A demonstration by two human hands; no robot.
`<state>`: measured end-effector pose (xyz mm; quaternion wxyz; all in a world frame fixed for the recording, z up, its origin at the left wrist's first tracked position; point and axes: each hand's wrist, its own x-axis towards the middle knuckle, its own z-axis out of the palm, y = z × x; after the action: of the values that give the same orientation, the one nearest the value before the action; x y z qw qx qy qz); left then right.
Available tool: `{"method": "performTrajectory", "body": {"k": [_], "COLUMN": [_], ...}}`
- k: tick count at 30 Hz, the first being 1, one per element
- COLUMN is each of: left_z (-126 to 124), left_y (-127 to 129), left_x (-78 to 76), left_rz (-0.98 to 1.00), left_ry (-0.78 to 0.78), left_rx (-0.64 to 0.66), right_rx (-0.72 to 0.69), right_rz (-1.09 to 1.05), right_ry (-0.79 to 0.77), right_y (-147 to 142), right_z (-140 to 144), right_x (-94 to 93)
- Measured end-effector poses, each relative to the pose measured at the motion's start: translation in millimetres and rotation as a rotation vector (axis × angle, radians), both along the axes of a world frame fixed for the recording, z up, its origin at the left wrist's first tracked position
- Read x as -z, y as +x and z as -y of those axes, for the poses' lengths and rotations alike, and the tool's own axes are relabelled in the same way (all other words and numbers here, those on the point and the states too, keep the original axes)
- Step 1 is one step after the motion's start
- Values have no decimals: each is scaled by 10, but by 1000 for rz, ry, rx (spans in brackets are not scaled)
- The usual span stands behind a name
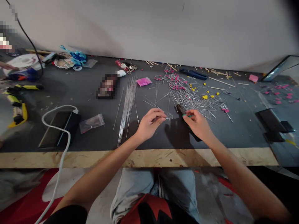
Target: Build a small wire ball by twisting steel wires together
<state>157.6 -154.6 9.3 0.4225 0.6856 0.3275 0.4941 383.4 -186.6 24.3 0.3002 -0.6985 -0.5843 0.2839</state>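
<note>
My left hand (pixel 150 123) pinches a thin metal wire (pixel 169 117) between thumb and fingertips, and the wire's end is bent into a small loop. Closed around a pair of pliers (pixel 180 109) is my right hand (pixel 199 125); the dark jaws point up and left, beside the wire but apart from it. Beyond both hands lies a tangled heap of wire pieces (pixel 190 95), some with pink or yellow bits on them. A bundle of long straight wires (pixel 128 104) rests left of my left hand. My right hand covers much of the pliers' handles.
A pink packet (pixel 144 81) and a dark blue tool (pixel 193 74) lie farther back. At left are a black power bank (pixel 58 129) with a white cable (pixel 69 143), a clear plastic bag (pixel 92 123) and yellow-black tools (pixel 18 109). A black device (pixel 272 120) sits right.
</note>
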Motion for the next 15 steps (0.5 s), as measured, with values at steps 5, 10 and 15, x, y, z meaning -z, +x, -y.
{"method": "performTrajectory", "body": {"k": [5, 10, 15], "left_z": [-27, -120, -146], "left_y": [19, -29, -85], "left_x": [163, 315, 301], "left_rz": [-51, -208, -297], "left_ry": [119, 265, 154], "left_rx": [41, -96, 27], "right_rx": [-143, -212, -227], "right_rz": [-809, -1026, -1106], "right_ry": [-451, -466, -480], "right_y": [-487, -727, -702], "right_z": [-195, -364, -393], "right_x": [-4, 131, 194]}}
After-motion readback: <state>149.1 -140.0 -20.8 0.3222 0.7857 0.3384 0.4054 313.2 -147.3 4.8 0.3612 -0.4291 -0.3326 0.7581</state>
